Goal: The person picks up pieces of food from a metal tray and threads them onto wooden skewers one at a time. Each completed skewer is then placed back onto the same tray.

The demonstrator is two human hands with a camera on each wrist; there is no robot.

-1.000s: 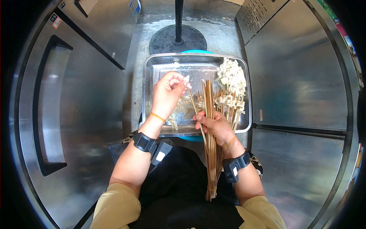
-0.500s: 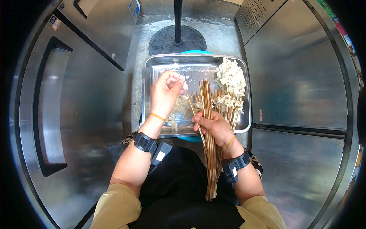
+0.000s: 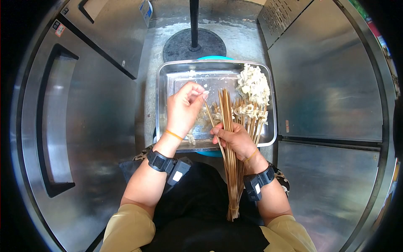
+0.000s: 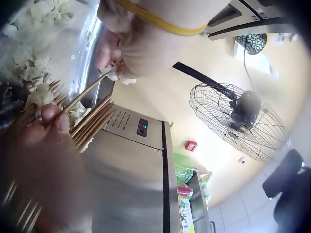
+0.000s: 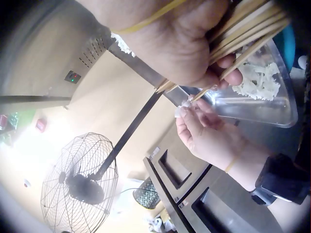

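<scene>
In the head view my left hand [image 3: 182, 107] pinches a small pale, soft food piece [image 3: 205, 93] between thumb and fingers, right at the tip of a single bamboo skewer [image 3: 210, 115]. My right hand [image 3: 238, 140] grips a thick bundle of bamboo skewers [image 3: 232, 172], with that one skewer angled out from the rest by thumb and forefinger. The bundle's lower end is tied near the lap. Seen from the right wrist, the pale scrap [image 5: 182, 109] sits at the skewer point in the left fingertips.
Beneath both hands lies a steel tray [image 3: 161, 84]. It holds a heap of pale pieces [image 3: 254, 84] at the far right, loaded skewers [image 3: 251, 111] below it and loose scraps at left. Steel cabinets [image 3: 327, 84] flank both sides; a black round stand base [image 3: 194, 44] is behind.
My left hand drifts slightly at the skewer tip; less of the pale piece shows above its fingers. The right hand and the bundle stay nearly still.
</scene>
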